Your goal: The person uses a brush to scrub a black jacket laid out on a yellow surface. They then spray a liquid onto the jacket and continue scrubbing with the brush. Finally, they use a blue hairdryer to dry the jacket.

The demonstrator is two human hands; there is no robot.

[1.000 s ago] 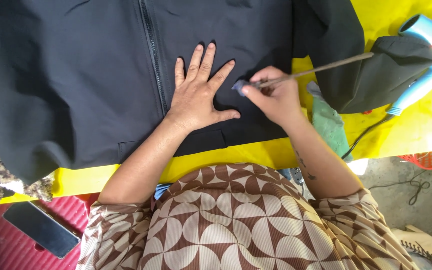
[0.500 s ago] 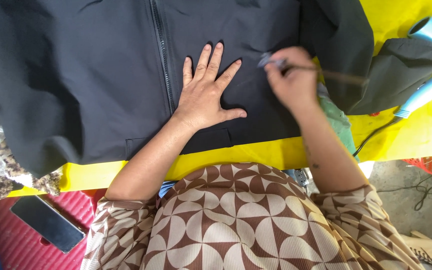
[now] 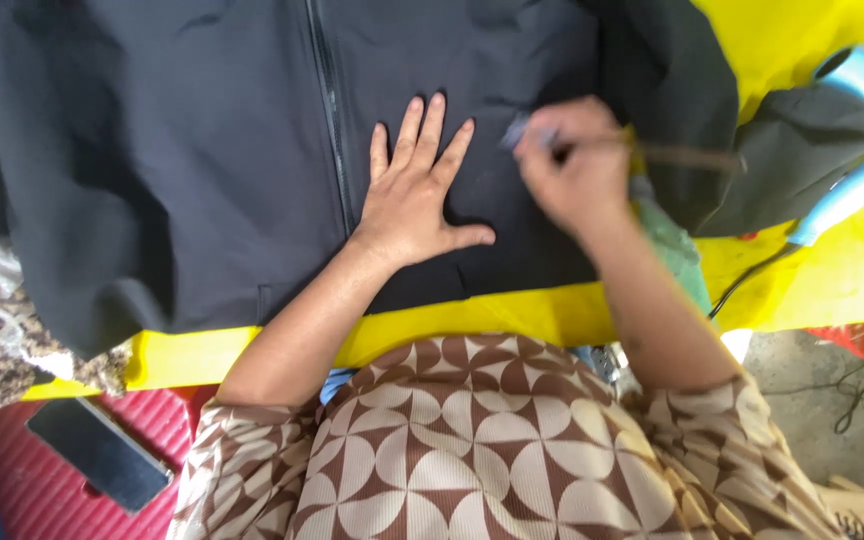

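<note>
Jacket (image 3: 202, 150) lies zipped flat, left hand (image 3: 414, 195) splayed just right of its zip, right hand (image 3: 572, 165) pinching a stick (image 3: 692, 156) beside it, work looks midway.

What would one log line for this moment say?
left hand: flat on jacket, beside zip | right hand: holds thin stick over jacket | table: yellow | phone: on red mat

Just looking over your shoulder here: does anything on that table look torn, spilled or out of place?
Nothing stands out. The dark jacket lies flat on the yellow table, the left hand pressing it down, the right hand holding a thin stick. No tear or spill shows.
</note>
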